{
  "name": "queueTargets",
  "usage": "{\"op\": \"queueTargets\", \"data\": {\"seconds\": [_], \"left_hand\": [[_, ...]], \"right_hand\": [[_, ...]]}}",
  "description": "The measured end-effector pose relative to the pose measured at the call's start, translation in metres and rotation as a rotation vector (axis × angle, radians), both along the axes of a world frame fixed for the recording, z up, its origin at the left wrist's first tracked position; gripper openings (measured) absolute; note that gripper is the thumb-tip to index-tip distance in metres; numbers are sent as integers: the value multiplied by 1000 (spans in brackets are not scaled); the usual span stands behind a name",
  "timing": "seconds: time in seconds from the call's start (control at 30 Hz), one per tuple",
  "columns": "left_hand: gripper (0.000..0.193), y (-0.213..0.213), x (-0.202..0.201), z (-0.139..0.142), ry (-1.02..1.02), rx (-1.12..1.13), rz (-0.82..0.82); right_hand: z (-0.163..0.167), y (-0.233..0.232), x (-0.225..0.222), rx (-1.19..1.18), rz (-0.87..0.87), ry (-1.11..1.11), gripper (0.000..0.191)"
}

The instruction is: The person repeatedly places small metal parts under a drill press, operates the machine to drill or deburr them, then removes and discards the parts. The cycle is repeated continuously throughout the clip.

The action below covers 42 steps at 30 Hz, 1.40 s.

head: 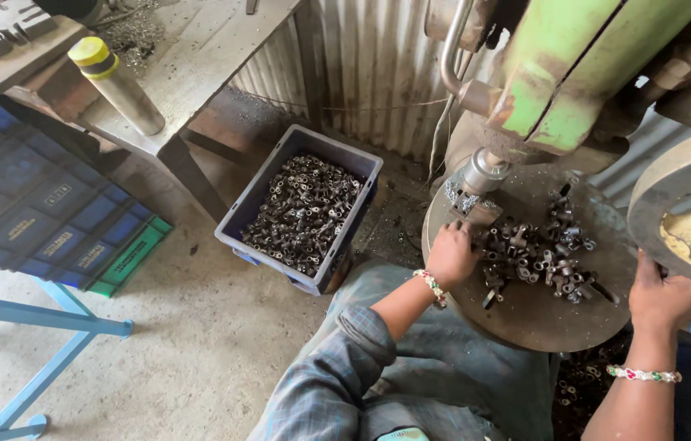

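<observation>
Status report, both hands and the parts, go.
Left hand at the fixture under the press head, grip hidden. Right hand on the big wheel. Loose parts piled on the round table.

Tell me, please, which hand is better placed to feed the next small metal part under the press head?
Probably the left hand: it rests on the round press table, touching the pile of small metal parts just below the press head. The right hand grips the large wheel off to the side.
</observation>
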<state>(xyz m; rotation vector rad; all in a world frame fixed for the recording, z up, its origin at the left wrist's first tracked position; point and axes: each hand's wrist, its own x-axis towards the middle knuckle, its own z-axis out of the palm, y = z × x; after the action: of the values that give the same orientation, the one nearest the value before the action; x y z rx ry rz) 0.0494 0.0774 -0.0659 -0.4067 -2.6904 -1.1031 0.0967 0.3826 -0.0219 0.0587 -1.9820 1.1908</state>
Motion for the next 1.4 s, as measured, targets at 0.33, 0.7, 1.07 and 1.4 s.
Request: {"op": "queueTargets", "data": {"seconds": [0.33,0.7,1.07,1.4], "left_hand": [[58,-27,-3,-4,-122,87,62],[25,-43,-40,10,-201,1443,-14],[15,-49,-77,5,-327,1350,-218],[11,-49,-91,-13,-448,1462,-243]], "right_hand": [[3,1,4,294,-140,1,50],[3,5,2,430,-330,-78,38],[-8,13,-6,462,-362,-62,52],[10,1,-71,7,-164,59,33]]}}
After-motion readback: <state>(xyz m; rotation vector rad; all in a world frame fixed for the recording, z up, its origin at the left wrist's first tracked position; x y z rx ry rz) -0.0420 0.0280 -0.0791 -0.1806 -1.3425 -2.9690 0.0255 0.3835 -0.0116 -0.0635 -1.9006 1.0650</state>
